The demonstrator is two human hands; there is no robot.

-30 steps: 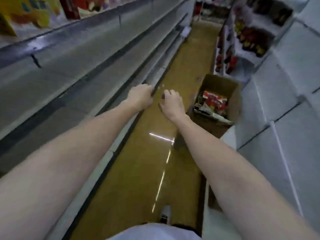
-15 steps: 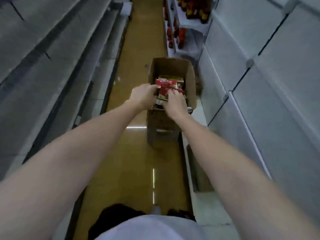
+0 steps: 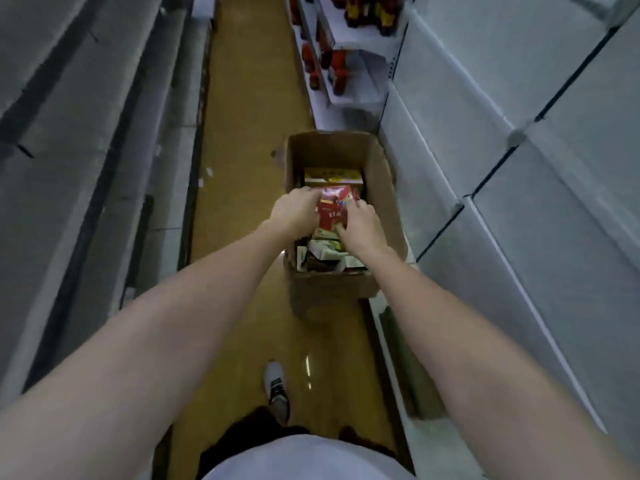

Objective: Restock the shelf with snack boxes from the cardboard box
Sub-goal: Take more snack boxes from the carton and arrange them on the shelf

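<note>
Running along the left edge, grey shelves (image 3: 86, 140) stand in tiers, their boards bare in the part that shows, with a few small scraps of paper (image 3: 209, 172) lying on the tan floor (image 3: 249, 109) just beside their base. Both bare arms reach forward and down the aisle to a cardboard box (image 3: 381, 188) that sits on the floor against the foot of the right-hand shelving, its flaps open. The left hand (image 3: 294, 211) curls its fingers round the left edge of a red snack box (image 3: 334, 211), and the right hand (image 3: 362, 226) grips the same box from its right side and lower corner, so the two hands clasp it between them just above the box's mouth. Behind it, deeper inside, lies a yellow box (image 3: 332, 174), and nearer the person more packs (image 3: 325, 252) lie jumbled, pale and dark; their print is too blurred to read. Below, a white shoe (image 3: 277, 389) stands on the floor, with dark trousers and a pale shirt at the bottom edge. To the right, white panels (image 3: 519, 168) slope upward, and farther down the aisle a white shelf (image 3: 360, 43) holds red and dark bottles (image 3: 337, 74).
</note>
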